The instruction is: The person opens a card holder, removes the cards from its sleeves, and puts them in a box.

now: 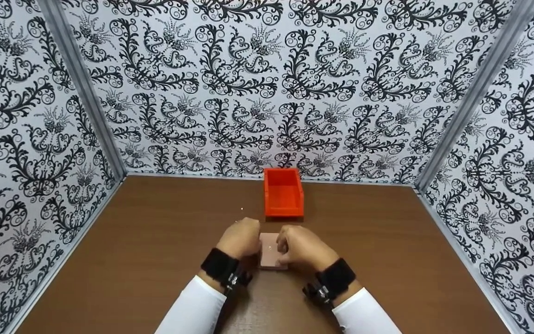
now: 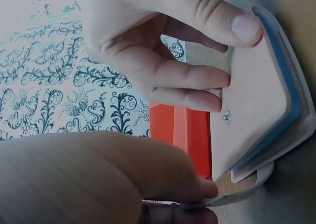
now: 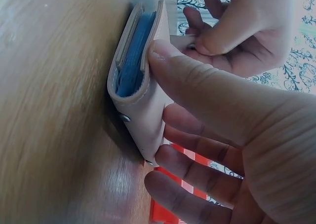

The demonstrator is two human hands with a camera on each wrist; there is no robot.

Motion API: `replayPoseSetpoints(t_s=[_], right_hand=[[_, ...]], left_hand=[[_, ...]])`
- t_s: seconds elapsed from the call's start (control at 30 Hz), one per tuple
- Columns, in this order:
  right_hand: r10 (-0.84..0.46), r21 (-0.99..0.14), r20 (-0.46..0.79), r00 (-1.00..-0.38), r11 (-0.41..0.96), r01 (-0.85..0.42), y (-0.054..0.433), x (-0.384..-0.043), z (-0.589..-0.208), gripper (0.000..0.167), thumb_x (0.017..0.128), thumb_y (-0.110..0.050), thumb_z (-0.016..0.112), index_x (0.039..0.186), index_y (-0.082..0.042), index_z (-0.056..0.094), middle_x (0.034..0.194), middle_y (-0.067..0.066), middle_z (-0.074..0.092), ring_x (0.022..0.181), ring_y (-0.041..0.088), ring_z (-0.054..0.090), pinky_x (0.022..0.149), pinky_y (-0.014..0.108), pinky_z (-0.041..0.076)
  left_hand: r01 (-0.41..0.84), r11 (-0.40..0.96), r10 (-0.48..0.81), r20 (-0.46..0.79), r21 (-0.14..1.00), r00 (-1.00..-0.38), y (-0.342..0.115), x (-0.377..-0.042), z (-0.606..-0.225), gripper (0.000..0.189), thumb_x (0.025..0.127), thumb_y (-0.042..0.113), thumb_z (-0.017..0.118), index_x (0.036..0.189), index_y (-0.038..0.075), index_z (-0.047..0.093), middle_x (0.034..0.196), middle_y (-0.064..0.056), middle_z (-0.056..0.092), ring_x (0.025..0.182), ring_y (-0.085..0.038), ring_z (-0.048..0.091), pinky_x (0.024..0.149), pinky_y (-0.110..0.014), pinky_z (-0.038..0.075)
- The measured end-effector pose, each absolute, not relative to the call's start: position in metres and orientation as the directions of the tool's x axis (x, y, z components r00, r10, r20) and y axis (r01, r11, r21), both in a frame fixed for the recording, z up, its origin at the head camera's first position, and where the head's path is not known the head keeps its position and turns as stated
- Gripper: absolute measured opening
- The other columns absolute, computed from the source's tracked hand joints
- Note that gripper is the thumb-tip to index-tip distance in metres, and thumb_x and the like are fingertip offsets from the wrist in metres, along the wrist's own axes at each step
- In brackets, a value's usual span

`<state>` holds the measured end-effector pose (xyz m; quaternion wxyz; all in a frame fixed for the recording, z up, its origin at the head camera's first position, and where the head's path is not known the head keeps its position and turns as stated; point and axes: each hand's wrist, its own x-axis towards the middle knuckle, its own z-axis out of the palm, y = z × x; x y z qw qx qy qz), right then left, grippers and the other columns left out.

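Observation:
A pale pink card holder [image 1: 269, 253] with blue leaves [image 3: 133, 56] inside lies on the brown table. A metal snap stud [image 2: 227, 117] shows on its cover. On its left side my left hand [image 1: 241, 239] pinches the end of the strap [image 2: 242, 195] between thumb and fingers, holding it out from the holder. From the right, my right hand [image 1: 306, 248] rests its thumb on the cover near the edge. In the right wrist view its other fingers [image 3: 190, 165] are loosely spread, some of their tips right at the cover.
Behind the hands stands an orange-red open bin [image 1: 283, 212], near the back wall. A tiny pale speck [image 1: 242, 208] lies on the table [image 1: 165, 241] left of the bin. Patterned walls [image 1: 248, 93] with grey frame posts [image 1: 86, 93] enclose the table at the back and sides.

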<state>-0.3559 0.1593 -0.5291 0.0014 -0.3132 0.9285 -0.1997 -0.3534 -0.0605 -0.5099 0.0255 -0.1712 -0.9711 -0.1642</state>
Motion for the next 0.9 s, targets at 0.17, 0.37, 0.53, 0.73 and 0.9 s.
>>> replayPoseSetpoints(t_s=[0.17,0.37,0.53,0.73,0.9], right_hand=[[-0.597,-0.347,0.112,-0.794,0.726,-0.594,0.159,-0.354,-0.527,0.026,0.079,-0.029,0.101,0.083,-0.018,0.077,0.088,-0.004,0.066,0.079,0.010,0.053,0.072,0.029,0.046],[-0.617,-0.314,0.116,-0.778,0.721,-0.618,0.158,-0.351,-0.525,0.024,0.083,-0.028,0.098,0.097,-0.016,0.082,0.093,0.000,0.069,0.083,0.011,0.054,0.076,0.030,0.048],[-0.639,-0.290,0.142,-0.756,0.703,-0.649,0.153,-0.349,-0.523,0.025,0.084,-0.029,0.098,0.096,-0.012,0.083,0.090,0.002,0.064,0.079,0.012,0.050,0.073,0.030,0.045],[-0.611,-0.272,0.137,-0.780,0.734,-0.622,0.146,-0.344,-0.525,0.036,0.082,-0.039,0.099,0.101,-0.012,0.086,0.097,0.002,0.067,0.082,0.013,0.057,0.077,0.033,0.054],[-0.579,-0.241,0.135,-0.804,0.768,-0.594,0.140,-0.339,-0.525,0.053,0.081,-0.054,0.099,0.113,-0.014,0.087,0.105,0.002,0.068,0.090,0.018,0.066,0.084,0.039,0.060]], left_hand=[[0.337,0.910,0.308,0.149,0.241,-0.940,-0.063,-0.353,-0.512,0.010,0.083,0.009,0.088,0.085,0.004,0.079,0.086,-0.015,0.080,0.071,-0.031,0.072,0.068,-0.054,0.065],[0.361,0.899,0.322,0.184,0.248,-0.929,-0.065,-0.353,-0.518,0.011,0.084,0.006,0.088,0.084,0.002,0.078,0.085,-0.018,0.079,0.071,-0.031,0.072,0.068,-0.055,0.066],[0.381,0.877,0.357,0.133,0.292,-0.925,-0.066,-0.355,-0.521,0.008,0.086,0.003,0.086,0.085,0.002,0.078,0.084,-0.015,0.079,0.070,-0.025,0.068,0.070,-0.053,0.066],[0.342,0.885,0.335,0.079,0.316,-0.939,-0.066,-0.359,-0.524,0.007,0.088,0.009,0.080,0.087,0.002,0.079,0.089,-0.015,0.080,0.073,-0.026,0.068,0.074,-0.056,0.067],[0.359,0.882,0.349,0.088,0.306,-0.933,-0.068,-0.359,-0.523,0.011,0.085,0.014,0.084,0.083,0.005,0.078,0.087,-0.014,0.080,0.073,-0.027,0.070,0.073,-0.055,0.066]])
